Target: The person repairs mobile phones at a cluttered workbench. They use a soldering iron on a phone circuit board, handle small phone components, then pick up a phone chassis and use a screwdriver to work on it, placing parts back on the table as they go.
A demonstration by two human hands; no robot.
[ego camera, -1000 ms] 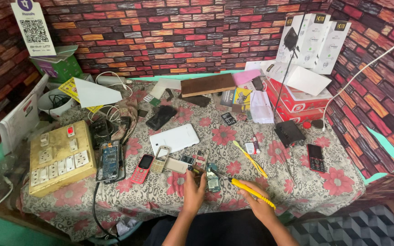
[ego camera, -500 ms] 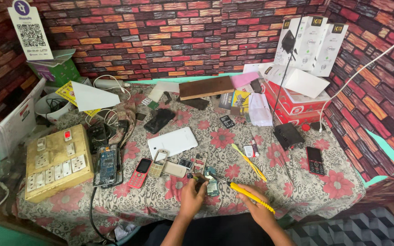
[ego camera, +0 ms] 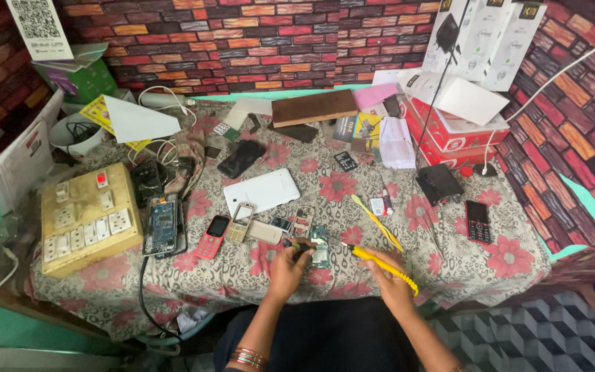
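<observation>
While the left hand (ego camera: 288, 270) pinches down at the near edge of the table (ego camera: 242, 275), its fingers are closed around a small dark part right beside the bare phone circuit board (ego camera: 320, 246); what exactly that part is, I cannot tell at this size. Over to the right hand (ego camera: 388, 281), and it is wrapped firmly around a yellow screwdriver (ego camera: 380, 265), the tip aimed left toward the circuit board and sitting just beside it. That board lies flat on the floral cloth, between the two hands, close to the person's lap.

Just left of the board sits a row of small handsets: a red keypad phone (ego camera: 213, 235), a gold keypad phone (ego camera: 243, 222), and some loose phone covers next to them. Behind those lies a white tablet (ego camera: 262, 191), face down, with a black phone (ego camera: 241, 158) further back. An opened phone showing its blue insides (ego camera: 163, 224) rests against a yellow switchboard (ego camera: 87, 217) at the left side, one red switch lit on top.

On the right, a second yellow tool (ego camera: 377, 222) lies on the cloth, well apart from a black keypad phone (ego camera: 477, 221) near the table's right edge. Red boxes (ego camera: 449, 134) stack up at the back right against the brick-pattern wall (ego camera: 277, 41).
</observation>
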